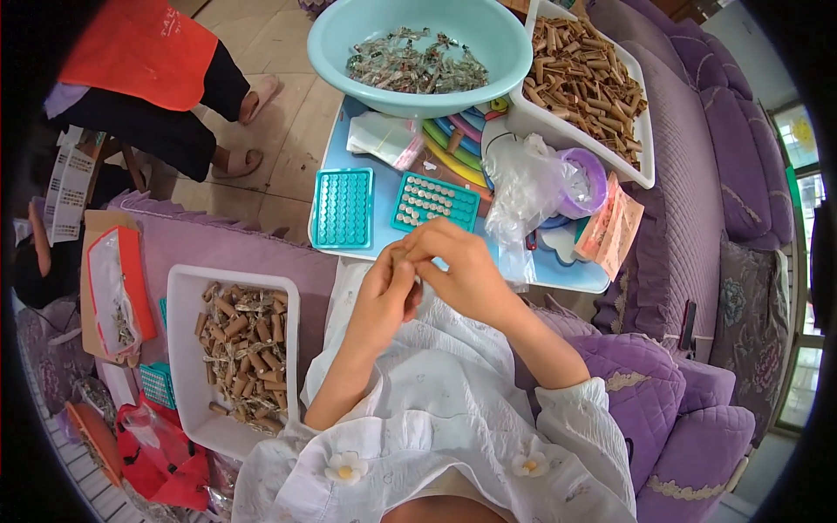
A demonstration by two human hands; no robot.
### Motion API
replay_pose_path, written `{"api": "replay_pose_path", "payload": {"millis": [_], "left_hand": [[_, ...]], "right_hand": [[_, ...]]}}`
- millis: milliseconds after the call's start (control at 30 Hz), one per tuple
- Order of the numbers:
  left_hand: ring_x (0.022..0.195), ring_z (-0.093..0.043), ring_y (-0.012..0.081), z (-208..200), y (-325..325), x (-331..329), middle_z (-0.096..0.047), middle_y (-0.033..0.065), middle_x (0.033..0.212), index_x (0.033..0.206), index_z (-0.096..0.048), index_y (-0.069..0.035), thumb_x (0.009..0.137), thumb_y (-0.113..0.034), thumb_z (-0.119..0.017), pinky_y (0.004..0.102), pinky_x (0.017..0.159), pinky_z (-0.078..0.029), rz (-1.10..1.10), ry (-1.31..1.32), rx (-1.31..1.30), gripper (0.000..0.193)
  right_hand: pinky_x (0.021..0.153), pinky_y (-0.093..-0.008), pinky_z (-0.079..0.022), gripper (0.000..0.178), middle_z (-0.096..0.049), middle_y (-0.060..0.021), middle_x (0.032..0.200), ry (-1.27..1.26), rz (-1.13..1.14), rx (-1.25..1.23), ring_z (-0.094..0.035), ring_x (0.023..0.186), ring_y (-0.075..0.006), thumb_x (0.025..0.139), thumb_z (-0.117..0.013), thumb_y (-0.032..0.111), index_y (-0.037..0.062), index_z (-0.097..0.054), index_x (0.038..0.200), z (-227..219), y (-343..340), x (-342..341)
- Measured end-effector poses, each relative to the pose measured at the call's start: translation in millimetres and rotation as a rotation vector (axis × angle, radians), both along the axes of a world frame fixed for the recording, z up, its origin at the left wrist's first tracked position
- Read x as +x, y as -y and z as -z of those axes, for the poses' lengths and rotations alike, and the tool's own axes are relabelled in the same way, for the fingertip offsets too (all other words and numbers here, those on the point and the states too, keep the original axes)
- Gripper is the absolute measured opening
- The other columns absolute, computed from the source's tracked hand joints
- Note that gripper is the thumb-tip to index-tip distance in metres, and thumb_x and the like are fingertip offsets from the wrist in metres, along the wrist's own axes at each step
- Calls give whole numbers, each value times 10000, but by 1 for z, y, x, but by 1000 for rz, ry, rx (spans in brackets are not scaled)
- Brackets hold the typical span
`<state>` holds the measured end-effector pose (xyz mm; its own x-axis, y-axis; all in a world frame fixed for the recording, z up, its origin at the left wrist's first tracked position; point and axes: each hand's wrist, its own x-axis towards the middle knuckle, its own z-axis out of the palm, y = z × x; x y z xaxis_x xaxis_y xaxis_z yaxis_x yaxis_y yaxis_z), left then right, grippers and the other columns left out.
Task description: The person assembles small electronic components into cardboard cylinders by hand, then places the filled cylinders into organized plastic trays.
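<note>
With my left hand [384,292] and right hand [462,270] pinching one small brown paper tube [403,256] together above my lap, I should keep fingertips close and twist gently near the teal grid tray [434,201]

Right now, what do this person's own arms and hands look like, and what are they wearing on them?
Both forearms are bare from the elbow down. The left hand and right hand wear no gloves, and no rings, watch or bracelet show. The white sleeves end near the elbows, loose and slightly puffed, of a light fabric with a faint small pattern. The same white garment carries two flower-shaped decorations with yellow centres lower down.
</note>
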<state>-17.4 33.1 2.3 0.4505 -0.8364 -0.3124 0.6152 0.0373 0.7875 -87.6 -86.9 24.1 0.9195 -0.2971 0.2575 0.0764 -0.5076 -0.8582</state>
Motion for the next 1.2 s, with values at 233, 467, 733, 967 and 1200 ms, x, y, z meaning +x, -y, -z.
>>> {"api": "replay_pose_path", "payload": {"millis": [233, 467, 733, 967, 1200], "left_hand": [[613, -509, 78, -36, -83, 41, -543, 63, 760, 1160, -374, -72, 867, -237, -389, 184, 439, -378, -151, 665, 578, 337], [784, -521, 400, -50, -154, 76, -553, 218, 884, 1080, -443, -21, 809, -209, -452, 456, 664, -395, 211, 1200, 1500, 329], [697, -541, 356, -64, -16, 111, -561, 183, 825, 1048, -457, -26, 750, -197, -537, 429, 592, -429, 417, 1542, 897, 352], [650, -559, 302, -79, 134, 174, -584, 141, 757, 948, -540, -91, 752, -186, -533, 377, 554, -429, 497, 1425, 446, 218], [591, -545, 168, 11, 312, 277, -596, 80, 748, 940, -561, -46, 717, -100, -537, 300, 575, -437, 545, 1449, 394, 231]], "right_hand": [[682, -275, -440, 187, -588, -85, 831, -82, 13, -48, -555, 749, -192, 684, -573, 13, 17, -570, 870, -19, 62, -5], [606, -248, -431, 164, -610, -88, 728, 35, 734, -283, -571, 661, -145, 769, -502, 108, 26, -578, 889, -11, 251, -2], [636, -348, -457, 274, -607, -131, 799, -205, 982, -680, -577, 728, -270, 769, -496, 258, 46, -595, 912, 22, 388, 42], [670, -390, -461, 293, -591, -160, 852, -678, 1118, -508, -567, 786, -318, 731, -546, 285, 11, -574, 830, 10, 390, 82], [639, -376, -436, 181, -579, -147, 754, -351, 866, -519, -556, 709, -310, 682, -563, 192, 27, -545, 757, 35, 413, 75]]}}
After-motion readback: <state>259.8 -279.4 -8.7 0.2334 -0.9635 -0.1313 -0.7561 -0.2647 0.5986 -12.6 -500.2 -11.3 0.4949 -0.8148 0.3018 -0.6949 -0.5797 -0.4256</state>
